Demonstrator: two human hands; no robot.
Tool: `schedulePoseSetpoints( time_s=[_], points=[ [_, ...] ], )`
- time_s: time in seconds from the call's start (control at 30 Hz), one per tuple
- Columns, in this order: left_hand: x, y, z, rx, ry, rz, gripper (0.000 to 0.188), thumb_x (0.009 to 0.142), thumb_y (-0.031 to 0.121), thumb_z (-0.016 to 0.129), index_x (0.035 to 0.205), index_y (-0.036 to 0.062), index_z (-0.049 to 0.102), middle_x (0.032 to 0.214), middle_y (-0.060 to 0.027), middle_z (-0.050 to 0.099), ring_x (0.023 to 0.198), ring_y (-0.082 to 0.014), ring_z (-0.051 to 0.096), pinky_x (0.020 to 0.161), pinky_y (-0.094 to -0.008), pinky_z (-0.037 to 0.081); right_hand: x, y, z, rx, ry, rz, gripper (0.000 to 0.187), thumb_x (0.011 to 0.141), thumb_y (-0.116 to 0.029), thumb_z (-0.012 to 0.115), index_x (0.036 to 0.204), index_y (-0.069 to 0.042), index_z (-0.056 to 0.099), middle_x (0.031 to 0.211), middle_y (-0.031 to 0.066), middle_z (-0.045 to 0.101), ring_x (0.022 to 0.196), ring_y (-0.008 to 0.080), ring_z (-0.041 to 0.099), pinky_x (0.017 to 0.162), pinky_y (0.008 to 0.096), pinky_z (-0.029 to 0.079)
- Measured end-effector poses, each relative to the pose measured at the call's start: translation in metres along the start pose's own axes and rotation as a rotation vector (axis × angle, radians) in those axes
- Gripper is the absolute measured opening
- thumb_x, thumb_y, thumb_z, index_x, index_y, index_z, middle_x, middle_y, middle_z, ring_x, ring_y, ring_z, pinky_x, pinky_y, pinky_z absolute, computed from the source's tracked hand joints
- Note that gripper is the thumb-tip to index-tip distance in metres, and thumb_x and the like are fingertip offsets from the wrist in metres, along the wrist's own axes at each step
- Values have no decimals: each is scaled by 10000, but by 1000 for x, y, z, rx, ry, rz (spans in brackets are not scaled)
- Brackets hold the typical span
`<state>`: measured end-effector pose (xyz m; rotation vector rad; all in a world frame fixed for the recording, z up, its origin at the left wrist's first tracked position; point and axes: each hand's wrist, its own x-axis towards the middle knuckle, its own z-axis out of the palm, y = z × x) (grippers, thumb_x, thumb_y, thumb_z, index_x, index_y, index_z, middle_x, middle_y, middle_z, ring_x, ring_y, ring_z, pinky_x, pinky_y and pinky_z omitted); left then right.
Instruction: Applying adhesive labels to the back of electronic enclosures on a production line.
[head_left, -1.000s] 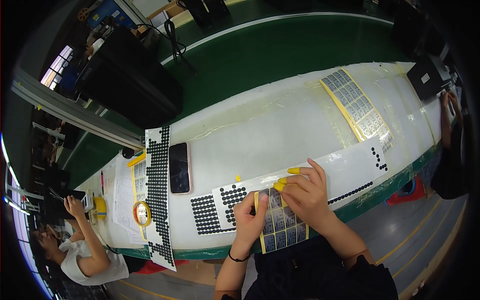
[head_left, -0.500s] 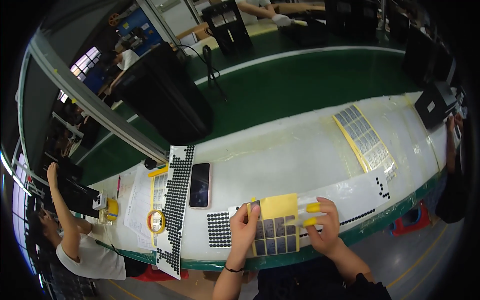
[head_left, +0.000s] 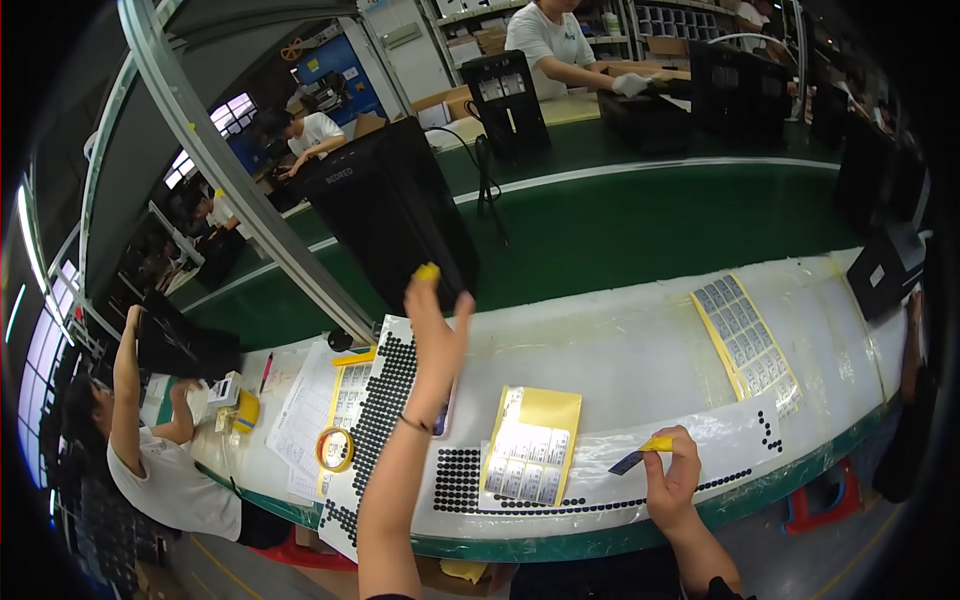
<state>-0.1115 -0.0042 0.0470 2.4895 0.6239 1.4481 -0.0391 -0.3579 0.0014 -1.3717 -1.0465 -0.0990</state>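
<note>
My left hand (head_left: pixel 437 325) is raised over the far side of the table, in front of a tall black computer-case-like box (head_left: pixel 385 205) on the green conveyor. Its fingers are stretched apart, a yellow cover on one fingertip; whether it touches the box I cannot tell. Between thumb and a yellow-covered finger, my right hand (head_left: pixel 674 478) pinches a small dark sticker (head_left: pixel 626 463) above a white strip of black dots. A yellow-backed sticker sheet (head_left: pixel 550 411), with some stickers gone from its upper part, lies on the table between my arms.
Sheets of black round pads (head_left: pixel 383 400) and a tape roll (head_left: pixel 334 449) lie left; my forearm partly hides a phone (head_left: pixel 443 412). Another sticker sheet (head_left: pixel 738 335) lies right. A metal post (head_left: pixel 255 190) rises at left. Co-workers are at left and across the conveyor (head_left: pixel 600 210).
Both hands have let go of the sticker sheet, which now lies on the table. My left hand has reached far forward. My right hand now holds a sticker apart from the sheet. The view has tilted up.
</note>
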Motion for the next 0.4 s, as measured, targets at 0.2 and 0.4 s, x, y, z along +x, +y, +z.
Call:
schedulePoseSetpoints(
  time_s=[0.2, 0.4],
  points=[
    [159, -93, -29, -49, 559, -470, 947, 788, 569, 678, 1356, -99, 322, 1373, -285, 338, 1295, -424, 317, 1065, -480, 286, 14, 3, -5, -38, -12, 93, 326, 853, 47, 582, 1166, 2, 501, 953, 96, 533, 863, 171, 534, 852, 309, 418],
    [220, -116, -45, -572, 367, -829, 1236, 643, 710, 702, 1483, 8, 127, 1526, -198, 168, 1378, -365, 264, 1117, -463, 285, 43, 20, -14, -90, 100, 183, 370, 841, -3, 647, 1189, -8, 520, 882, 97, 590, 812, 241, 587, 811, 319, 455]
  ],
)
